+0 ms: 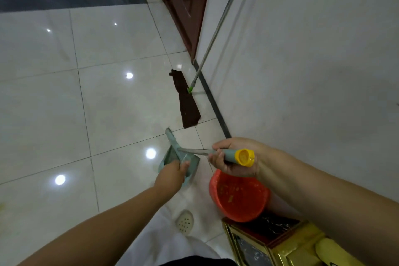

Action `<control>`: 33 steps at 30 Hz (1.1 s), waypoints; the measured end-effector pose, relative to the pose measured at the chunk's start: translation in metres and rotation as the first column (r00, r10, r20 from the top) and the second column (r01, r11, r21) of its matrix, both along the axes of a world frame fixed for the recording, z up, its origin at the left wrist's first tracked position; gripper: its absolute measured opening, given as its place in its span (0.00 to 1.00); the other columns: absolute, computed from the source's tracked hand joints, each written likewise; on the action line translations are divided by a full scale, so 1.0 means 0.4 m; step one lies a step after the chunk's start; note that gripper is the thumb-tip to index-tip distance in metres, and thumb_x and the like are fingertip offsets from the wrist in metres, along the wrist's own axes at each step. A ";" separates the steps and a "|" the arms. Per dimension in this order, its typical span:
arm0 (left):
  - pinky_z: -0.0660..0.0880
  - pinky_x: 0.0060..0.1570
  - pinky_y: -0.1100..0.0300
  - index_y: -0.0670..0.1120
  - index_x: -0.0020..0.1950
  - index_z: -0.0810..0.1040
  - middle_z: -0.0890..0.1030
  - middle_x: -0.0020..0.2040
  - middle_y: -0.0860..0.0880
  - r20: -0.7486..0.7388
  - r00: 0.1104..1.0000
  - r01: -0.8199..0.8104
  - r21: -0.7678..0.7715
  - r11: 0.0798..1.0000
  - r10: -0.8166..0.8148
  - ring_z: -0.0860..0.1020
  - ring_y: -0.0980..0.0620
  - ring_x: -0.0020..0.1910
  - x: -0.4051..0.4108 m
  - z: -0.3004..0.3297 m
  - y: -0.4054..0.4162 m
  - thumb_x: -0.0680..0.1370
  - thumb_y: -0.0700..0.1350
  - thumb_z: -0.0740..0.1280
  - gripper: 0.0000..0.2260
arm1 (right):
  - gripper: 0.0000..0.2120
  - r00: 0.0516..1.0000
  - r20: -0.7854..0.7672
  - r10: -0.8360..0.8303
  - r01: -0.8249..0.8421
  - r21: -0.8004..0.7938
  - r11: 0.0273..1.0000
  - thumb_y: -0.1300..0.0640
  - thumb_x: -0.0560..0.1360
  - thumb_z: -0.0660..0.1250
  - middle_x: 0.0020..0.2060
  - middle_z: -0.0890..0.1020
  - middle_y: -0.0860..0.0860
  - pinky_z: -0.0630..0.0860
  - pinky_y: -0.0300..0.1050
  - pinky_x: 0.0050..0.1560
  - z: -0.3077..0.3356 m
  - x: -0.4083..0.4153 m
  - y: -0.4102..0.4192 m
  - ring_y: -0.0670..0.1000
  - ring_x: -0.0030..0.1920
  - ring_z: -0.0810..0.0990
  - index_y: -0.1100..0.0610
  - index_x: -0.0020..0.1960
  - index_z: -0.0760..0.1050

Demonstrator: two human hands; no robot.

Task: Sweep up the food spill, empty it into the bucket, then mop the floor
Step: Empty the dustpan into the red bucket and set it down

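Both hands grip tools — right hand (234, 157) on the yellow-capped broom handle (234, 155), left hand (172, 174) on the grey-green dustpan (185, 161) — tip it fully over the orange plastic bucket (239, 195)

No readable text, labels, brands or nos. anywhere. A dark mark shows at the bottom edge of the yellow object (336, 254), bottom right, but it's cut off and too blurred to read.
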State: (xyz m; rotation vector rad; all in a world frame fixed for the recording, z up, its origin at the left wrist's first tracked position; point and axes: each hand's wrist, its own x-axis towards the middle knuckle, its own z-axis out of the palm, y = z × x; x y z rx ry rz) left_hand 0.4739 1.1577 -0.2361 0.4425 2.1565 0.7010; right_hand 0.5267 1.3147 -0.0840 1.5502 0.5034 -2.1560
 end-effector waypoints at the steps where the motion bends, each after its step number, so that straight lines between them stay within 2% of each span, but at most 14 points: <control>1: 0.76 0.41 0.58 0.48 0.42 0.74 0.79 0.37 0.48 0.006 1.000 -0.005 -0.006 1.000 0.005 0.76 0.53 0.34 -0.003 0.001 0.002 0.81 0.59 0.52 0.19 | 0.10 1.000 0.004 0.029 -0.029 0.003 1.000 0.61 0.80 0.57 0.31 0.71 0.57 0.72 0.35 0.17 0.004 -0.013 -0.006 0.47 0.17 0.71 0.68 0.45 0.69; 6: 0.71 0.31 0.65 0.50 0.40 0.70 0.75 0.34 0.51 0.125 0.992 -0.036 0.028 0.999 0.032 0.73 0.56 0.30 -0.033 0.010 -0.007 0.81 0.59 0.53 0.17 | 0.09 0.981 0.059 0.184 -0.187 0.044 0.981 0.61 0.80 0.58 0.30 0.73 0.57 0.72 0.34 0.18 0.015 -0.082 -0.025 0.46 0.18 0.72 0.68 0.47 0.69; 9: 0.70 0.27 0.65 0.48 0.45 0.72 0.76 0.36 0.49 0.253 0.964 -0.094 0.035 0.995 0.082 0.73 0.55 0.30 -0.058 0.016 -0.014 0.81 0.57 0.53 0.16 | 0.09 0.957 0.085 0.277 -0.284 0.077 0.956 0.61 0.81 0.59 0.25 0.75 0.57 0.73 0.33 0.18 0.027 -0.114 -0.042 0.45 0.17 0.72 0.66 0.45 0.70; 11: 0.70 0.27 0.64 0.44 0.51 0.73 0.75 0.38 0.47 0.424 0.890 -0.192 0.007 0.981 0.171 0.72 0.54 0.31 -0.076 0.017 -0.014 0.81 0.57 0.54 0.17 | 0.09 0.937 0.105 0.332 -0.343 0.110 0.933 0.60 0.81 0.60 0.25 0.75 0.56 0.73 0.34 0.19 0.029 -0.131 -0.049 0.45 0.19 0.73 0.66 0.46 0.71; 14: 0.71 0.27 0.63 0.42 0.56 0.74 0.78 0.42 0.44 0.654 0.699 -0.293 -0.106 0.950 0.289 0.74 0.52 0.33 -0.120 0.021 -0.005 0.81 0.58 0.55 0.21 | 0.07 0.912 0.130 0.388 -0.405 0.146 0.903 0.60 0.80 0.61 0.29 0.75 0.56 0.74 0.35 0.20 0.024 -0.149 -0.056 0.45 0.21 0.74 0.65 0.50 0.71; 18: 0.75 0.30 0.60 0.40 0.53 0.78 0.81 0.39 0.42 0.742 0.561 -0.290 -0.238 0.927 0.366 0.78 0.49 0.31 -0.186 -0.001 0.020 0.78 0.61 0.60 0.24 | 0.06 0.872 0.137 0.471 -0.488 0.146 0.861 0.60 0.79 0.62 0.33 0.76 0.55 0.74 0.35 0.21 0.021 -0.161 -0.072 0.45 0.23 0.75 0.63 0.53 0.71; 21: 0.78 0.34 0.56 0.39 0.53 0.78 0.82 0.43 0.41 0.718 0.545 -0.266 -0.341 0.901 0.433 0.81 0.45 0.36 -0.211 -0.029 0.044 0.74 0.60 0.67 0.24 | 0.05 0.842 0.136 0.521 -0.536 0.105 0.838 0.59 0.79 0.63 0.32 0.76 0.55 0.75 0.36 0.23 0.022 -0.159 -0.070 0.46 0.23 0.75 0.62 0.49 0.72; 24: 0.81 0.43 0.52 0.40 0.55 0.76 0.82 0.48 0.40 0.709 0.567 -0.233 -0.350 0.907 0.419 0.81 0.44 0.41 -0.215 -0.048 0.058 0.74 0.58 0.68 0.22 | 0.05 0.812 0.125 0.570 -0.581 0.096 0.808 0.59 0.79 0.64 0.32 0.76 0.54 0.75 0.35 0.24 0.032 -0.154 -0.068 0.45 0.24 0.76 0.61 0.47 0.73; 27: 0.81 0.37 0.56 0.41 0.53 0.74 0.80 0.44 0.42 0.688 0.660 -0.149 -0.273 0.950 0.301 0.80 0.47 0.38 -0.217 -0.053 0.048 0.80 0.52 0.61 0.15 | 0.05 0.833 0.123 0.540 -0.553 0.123 0.824 0.59 0.78 0.65 0.33 0.76 0.55 0.74 0.35 0.24 0.029 -0.148 -0.060 0.46 0.25 0.76 0.62 0.49 0.73; 28: 0.81 0.36 0.57 0.42 0.50 0.74 0.80 0.42 0.44 0.630 0.749 -0.083 -0.214 0.973 0.202 0.79 0.50 0.36 -0.218 -0.056 0.034 0.81 0.49 0.59 0.11 | 0.06 0.839 0.119 0.531 -0.544 0.129 0.829 0.59 0.78 0.65 0.33 0.76 0.55 0.74 0.35 0.24 0.027 -0.145 -0.056 0.46 0.25 0.76 0.62 0.50 0.73; 29: 0.81 0.39 0.57 0.45 0.49 0.72 0.79 0.42 0.47 0.501 0.865 0.043 -0.149 0.988 0.038 0.79 0.51 0.37 -0.222 -0.064 0.020 0.81 0.46 0.58 0.07 | 0.06 0.844 0.114 0.524 -0.535 0.128 0.835 0.58 0.78 0.65 0.33 0.76 0.55 0.74 0.35 0.24 0.024 -0.142 -0.053 0.46 0.25 0.76 0.61 0.50 0.73; 30: 0.80 0.45 0.57 0.48 0.51 0.71 0.78 0.44 0.49 0.325 0.933 0.195 -0.099 0.976 -0.154 0.79 0.52 0.40 -0.230 -0.074 0.003 0.81 0.44 0.59 0.03 | 0.06 0.851 0.108 0.513 -0.524 0.125 0.842 0.58 0.78 0.65 0.33 0.76 0.55 0.73 0.35 0.24 0.022 -0.140 -0.051 0.46 0.25 0.76 0.61 0.50 0.73; 31: 0.79 0.52 0.57 0.51 0.56 0.71 0.78 0.49 0.50 0.169 0.936 0.321 -0.052 0.946 -0.309 0.79 0.53 0.46 -0.236 -0.084 -0.011 0.79 0.44 0.61 0.06 | 0.06 0.858 0.106 0.503 -0.513 0.119 0.850 0.58 0.78 0.65 0.33 0.76 0.55 0.73 0.35 0.23 0.022 -0.139 -0.050 0.46 0.25 0.76 0.61 0.50 0.72; 33: 0.74 0.62 0.57 0.52 0.69 0.66 0.75 0.63 0.51 0.016 0.881 0.471 0.055 0.881 -0.472 0.75 0.52 0.61 -0.242 -0.100 -0.026 0.75 0.47 0.70 0.25 | 0.06 0.859 0.103 0.501 -0.511 0.112 0.852 0.58 0.78 0.65 0.33 0.76 0.54 0.73 0.35 0.24 0.023 -0.140 -0.050 0.46 0.25 0.75 0.61 0.51 0.72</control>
